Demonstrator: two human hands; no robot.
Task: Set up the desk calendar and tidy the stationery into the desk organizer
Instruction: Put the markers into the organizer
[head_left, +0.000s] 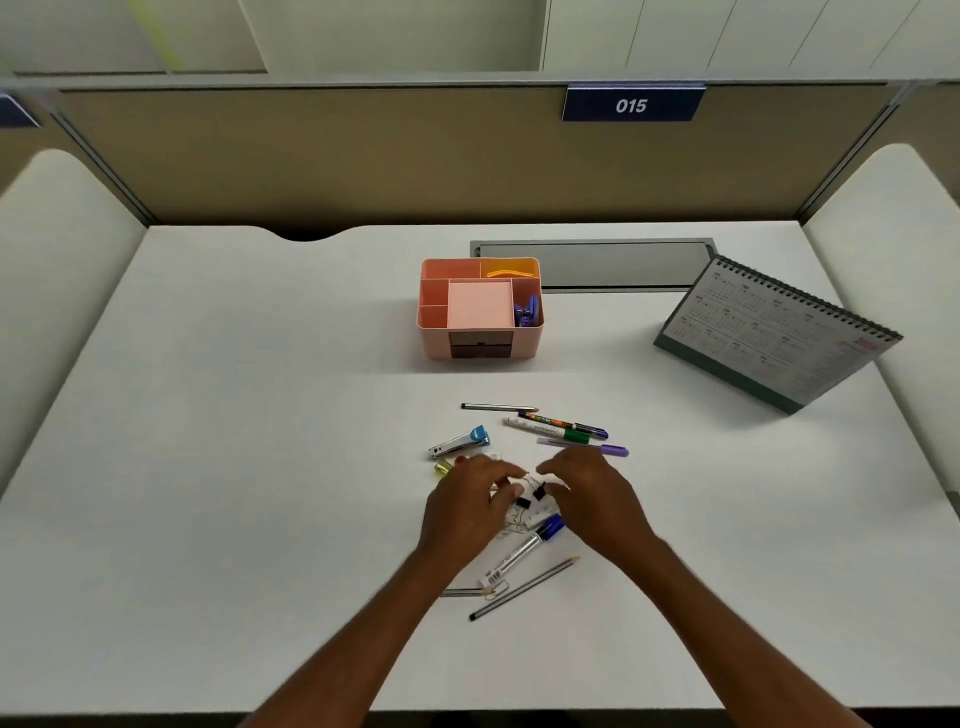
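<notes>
head camera shows left hand (467, 506) and right hand (592, 499) curled over black binder clips (523, 503) mid-desk; blur hides any grip; i'd pinch each clip's body, then lift to the organizer (434, 340) beyond

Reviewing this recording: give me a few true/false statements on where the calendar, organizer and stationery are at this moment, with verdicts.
1. The desk calendar stands upright on the right side of the desk. True.
2. Every compartment of the desk organizer is empty. False: the right one holds purple items, and a rear one holds a yellow item.
3. The left hand and right hand are both at the black binder clips. True.
4. The purple pen is in the organizer. False: it lies on the desk beyond the right hand.
5. The blue stapler lies right of the other pens. False: it lies left of them.
</notes>
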